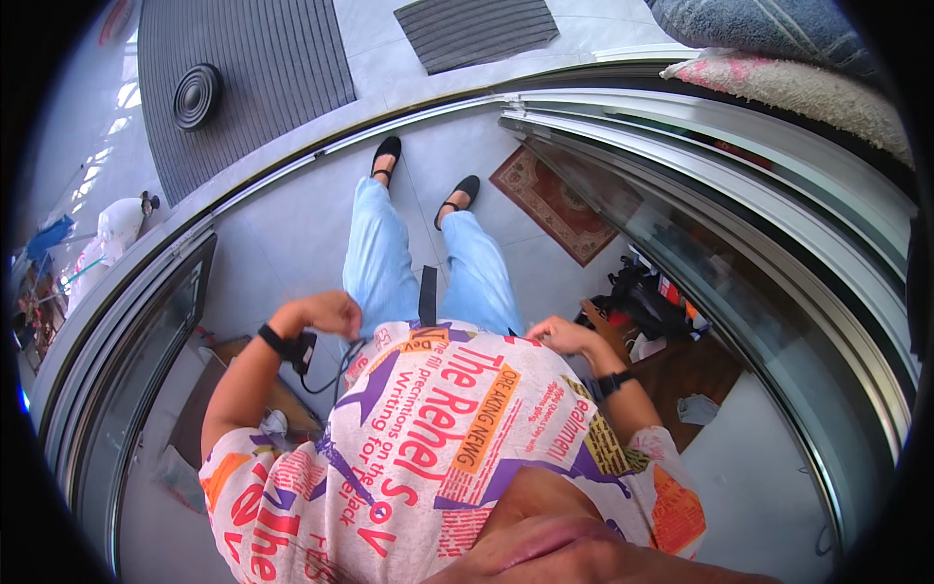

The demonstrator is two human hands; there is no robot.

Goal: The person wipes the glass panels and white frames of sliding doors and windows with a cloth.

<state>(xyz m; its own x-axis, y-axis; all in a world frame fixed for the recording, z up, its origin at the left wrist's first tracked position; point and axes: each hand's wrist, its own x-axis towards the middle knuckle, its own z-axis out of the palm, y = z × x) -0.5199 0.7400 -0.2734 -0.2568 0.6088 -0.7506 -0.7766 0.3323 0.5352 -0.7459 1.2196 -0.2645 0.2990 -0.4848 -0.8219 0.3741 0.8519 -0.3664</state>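
Observation:
At the left side of my waist, my left hand [334, 313] is closed with its fingers curled; what they hold, if anything, is hidden. On that wrist sits a black band [282, 343] with a small dark device, and a black cable [321, 387] loops from it toward my side. My right hand [566, 337] has its fingertips pinched at the hem of my printed T-shirt [457, 419]. A second black band [615, 382] circles the right wrist. Between the hands, a black strap [428, 295] hangs over my light blue trousers [381, 253].
Door tracks [282, 170] cross the tiled floor ahead of my black shoes [387, 156]. Glass panels [739, 321] flank me. Beyond lie a striped mat [263, 78] with a round black object [197, 97]. A patterned rug [555, 204] and bags [647, 302] lie right; towels [798, 92] upper right.

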